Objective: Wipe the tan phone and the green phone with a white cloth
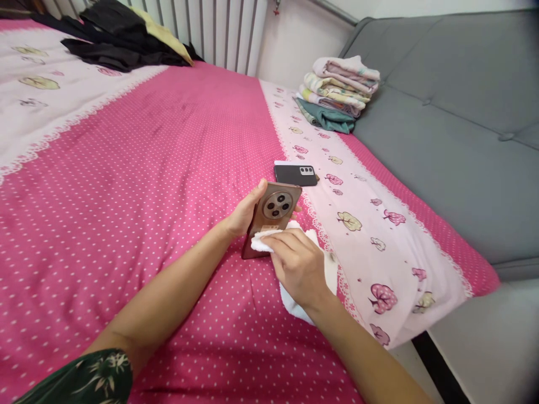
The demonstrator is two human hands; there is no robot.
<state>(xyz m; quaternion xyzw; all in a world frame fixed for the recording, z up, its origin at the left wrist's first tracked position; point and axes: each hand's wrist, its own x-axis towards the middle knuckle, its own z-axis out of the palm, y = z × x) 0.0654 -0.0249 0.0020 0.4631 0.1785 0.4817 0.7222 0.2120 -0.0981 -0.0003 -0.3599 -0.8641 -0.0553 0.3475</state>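
Observation:
My left hand point(247, 209) grips a bronze-coloured smartphone point(261, 216) by its edges, with the back and its round camera ring turned up toward me. Bunched in my right hand point(300, 264) is a white cloth point(293, 300), and one folded end of it lies against the lower back of the phone. The rest of the cloth hangs below my right hand onto the bed. Just beyond the held phone, a second, black phone point(288, 174) lies with its camera side up on the sheet. My left fingers behind the phone are mostly hidden.
A pink dotted bedsheet point(181, 146) with printed tree bands covers the bed. Folded clothes point(337, 92) are stacked against the grey padded headboard point(446, 84). Dark garments point(122, 36) lie at the far left before a white radiator point(219, 33). The bed's edge drops off at lower right.

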